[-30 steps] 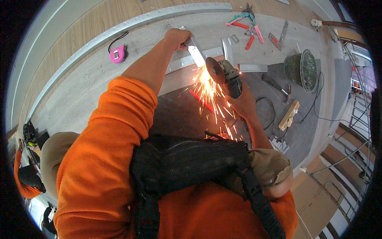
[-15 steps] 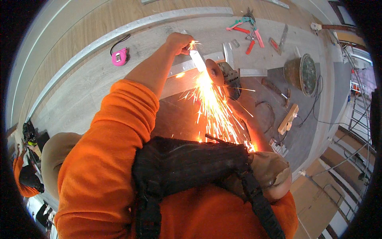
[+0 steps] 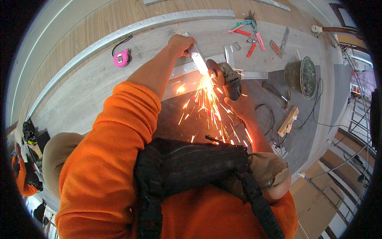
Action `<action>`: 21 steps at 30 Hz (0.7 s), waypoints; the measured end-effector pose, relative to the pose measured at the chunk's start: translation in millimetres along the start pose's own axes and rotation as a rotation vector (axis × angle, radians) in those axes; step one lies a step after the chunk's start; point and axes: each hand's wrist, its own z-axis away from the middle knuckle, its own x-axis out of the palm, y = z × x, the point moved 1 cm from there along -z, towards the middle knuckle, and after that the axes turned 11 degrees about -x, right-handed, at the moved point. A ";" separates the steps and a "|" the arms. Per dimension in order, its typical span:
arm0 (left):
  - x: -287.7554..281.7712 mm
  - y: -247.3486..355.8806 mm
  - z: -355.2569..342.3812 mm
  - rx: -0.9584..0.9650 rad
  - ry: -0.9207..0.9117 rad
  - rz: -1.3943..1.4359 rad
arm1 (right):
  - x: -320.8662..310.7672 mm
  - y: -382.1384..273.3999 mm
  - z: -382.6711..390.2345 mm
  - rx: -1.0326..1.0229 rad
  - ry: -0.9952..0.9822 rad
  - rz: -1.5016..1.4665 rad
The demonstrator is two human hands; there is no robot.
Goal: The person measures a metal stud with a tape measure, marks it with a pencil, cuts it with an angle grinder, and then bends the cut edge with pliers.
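Sparks (image 3: 207,93) pour toward you over the floor (image 3: 91,85), your left grip (image 3: 181,44) clamped on a metal strip (image 3: 197,59), your right grip (image 3: 240,105) closed around a grinder (image 3: 231,79), its disc (image 3: 214,68) at the strip's near end. A pink tape measure (image 3: 121,58) lies left, a bucket (image 3: 299,77) right.

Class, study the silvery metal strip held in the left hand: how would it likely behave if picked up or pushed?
The silvery metal strip is probably stiff, since it looks straight beyond the left hand. It seems fairly light, being narrow and held in one hand. Its shiny, smooth-looking face suggests it could slip if pushed.
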 end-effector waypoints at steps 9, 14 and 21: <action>-2.4 0.3 -13.1 -0.098 -0.022 -0.054 | 7.4 13.9 -1.4 0.084 -0.014 0.027; -21.3 -8.7 -23.3 -0.136 -0.194 0.100 | -4.5 11.3 12.6 0.075 0.072 -0.126; -17.7 -6.3 -24.8 -0.030 -0.190 0.101 | -8.9 32.4 19.1 0.119 0.076 -0.126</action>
